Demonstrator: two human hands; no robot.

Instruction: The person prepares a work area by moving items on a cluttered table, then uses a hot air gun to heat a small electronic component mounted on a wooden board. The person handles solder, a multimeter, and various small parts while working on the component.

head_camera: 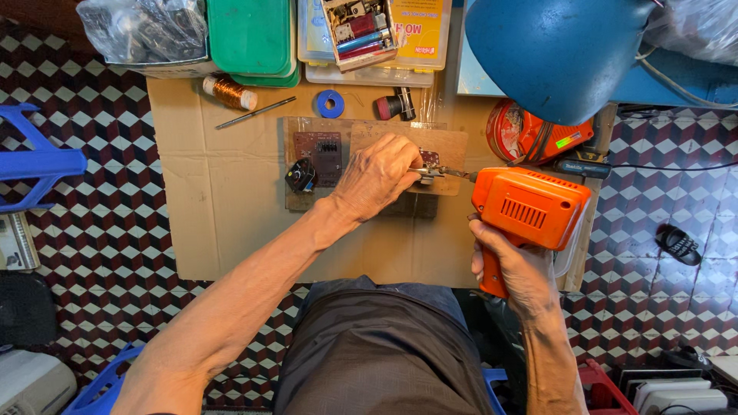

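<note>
**Two hands at a circuit board on a cardboard-covered bench**

At far left a blue plastic stool frame (38, 165) stands on the checked tile floor (100, 230). On the flat sheet of brown cardboard (223, 207) that covers the bench lie a spool of copper wire (229, 91) and a thin metal rod (255, 113), with a green plastic box (250, 34) at the edge above them. A small blue reel (331, 104) lies further right.

A brown circuit board (315, 150) carrying dark components rests on a rectangular wooden block (446, 150) near the cardboard's middle. The left hand (375, 177) lies over the block, fingers curled and closed about a small metal part (427, 174) at the board's right edge; just how the fingertips pinch it is hidden beneath the hand.

The thin tip of an orange pistol-shaped soldering gun (530, 207) reaches that same metal part, and appears to touch it. The right hand (516, 269) is wrapped fully round the gun's handle, below and right of the block.

Above the gun hangs a blue metal lamp shade (553, 50), with a round red tin (511, 131) just beneath it. A black sandal (680, 244) lies on the tiles at far right.
</note>
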